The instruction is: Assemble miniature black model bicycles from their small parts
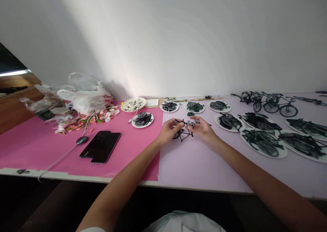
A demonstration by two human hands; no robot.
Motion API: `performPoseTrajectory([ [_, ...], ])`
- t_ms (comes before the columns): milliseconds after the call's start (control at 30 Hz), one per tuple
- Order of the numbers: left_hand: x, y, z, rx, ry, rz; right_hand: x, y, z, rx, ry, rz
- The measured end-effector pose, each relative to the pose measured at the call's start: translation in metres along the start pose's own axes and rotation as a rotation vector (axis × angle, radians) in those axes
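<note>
A partly built black model bicycle [188,134] is held between my two hands, just above the lilac part of the table. My left hand [170,129] closes on its left side, where a dark wheel shows below the fingers. On the other side, my right hand [203,128] pinches the frame near its top; the exact piece under the fingertips is partly hidden. Beyond my hands stand small white plates with dark parts: a plate of black parts [169,106], a plate of green parts [194,106] and a plate of grey-green parts [219,105].
Finished model bicycles [274,104] stand at the back right, behind several loaded plates [263,143]. Two dark phones [102,147] lie on the pink table covering [138,150], beside a cable [63,153]. Further left are pink and green pieces [84,121] and plastic bags [85,97].
</note>
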State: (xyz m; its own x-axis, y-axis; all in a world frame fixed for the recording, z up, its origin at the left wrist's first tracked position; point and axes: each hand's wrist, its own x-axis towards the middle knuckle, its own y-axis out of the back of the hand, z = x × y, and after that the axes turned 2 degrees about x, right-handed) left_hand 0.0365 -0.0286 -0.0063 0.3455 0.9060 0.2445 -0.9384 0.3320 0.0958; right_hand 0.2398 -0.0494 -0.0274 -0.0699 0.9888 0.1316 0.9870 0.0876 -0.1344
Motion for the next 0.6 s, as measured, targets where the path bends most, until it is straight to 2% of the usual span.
performPoseTrajectory([
  [133,-0.001,0.001,0.004,-0.080,0.023,-0.044,0.000,-0.001,0.001,-0.002,0.008,-0.032],
  [233,-0.003,0.001,0.008,-0.094,0.031,-0.054,-0.002,-0.003,0.002,-0.121,0.058,-0.022],
  [333,-0.002,0.001,0.008,-0.070,0.038,-0.043,-0.006,-0.006,0.001,-0.285,0.184,0.039],
  [467,-0.001,0.003,0.006,-0.076,0.077,-0.055,-0.011,-0.009,-0.007,-0.374,0.368,0.101],
  [600,-0.002,0.004,0.005,-0.093,0.107,-0.104,-0.011,-0.007,-0.016,-0.523,0.549,0.085],
])
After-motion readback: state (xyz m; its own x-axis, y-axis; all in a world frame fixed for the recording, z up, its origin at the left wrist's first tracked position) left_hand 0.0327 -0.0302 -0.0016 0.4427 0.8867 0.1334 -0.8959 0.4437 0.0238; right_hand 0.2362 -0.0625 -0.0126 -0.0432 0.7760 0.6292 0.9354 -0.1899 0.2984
